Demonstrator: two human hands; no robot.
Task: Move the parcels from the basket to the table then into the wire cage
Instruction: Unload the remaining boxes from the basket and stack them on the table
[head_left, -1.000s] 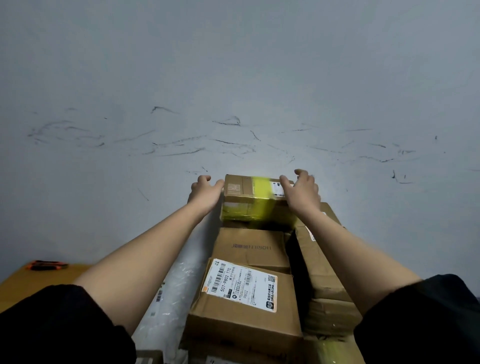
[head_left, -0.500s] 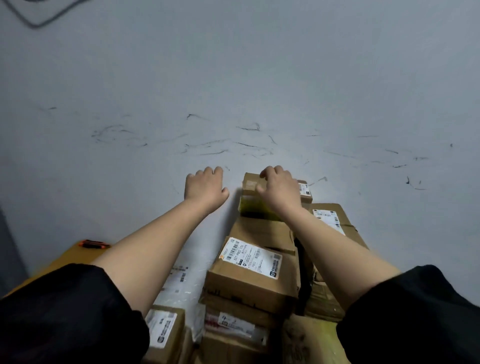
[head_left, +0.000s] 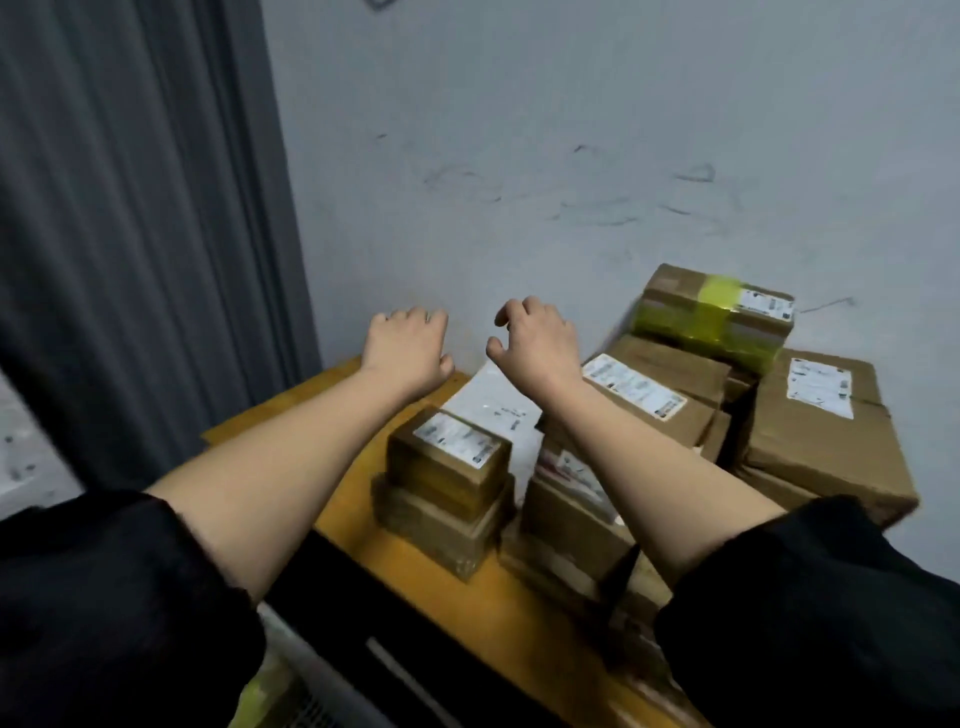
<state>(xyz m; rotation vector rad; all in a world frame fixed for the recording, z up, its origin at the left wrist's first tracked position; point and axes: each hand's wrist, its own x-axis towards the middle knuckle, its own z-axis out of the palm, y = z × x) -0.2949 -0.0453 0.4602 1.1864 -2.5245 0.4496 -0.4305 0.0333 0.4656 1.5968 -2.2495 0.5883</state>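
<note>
White shipping labels sit on several parcels (head_left: 634, 387); the print seems too blurred to read.

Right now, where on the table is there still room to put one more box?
Bare yellow wooden table shows along the left edge, between the grey curtain and the small stacked brown cardboard boxes. Another strip runs along the near edge in front of that stack. The right side is crowded, piled up to the yellow-taped cardboard box against the wall.

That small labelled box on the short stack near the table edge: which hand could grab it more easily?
Probably the left hand: its forearm passes right beside the small labelled box. The right hand, also empty, hangs nearer the bigger pile.
</note>
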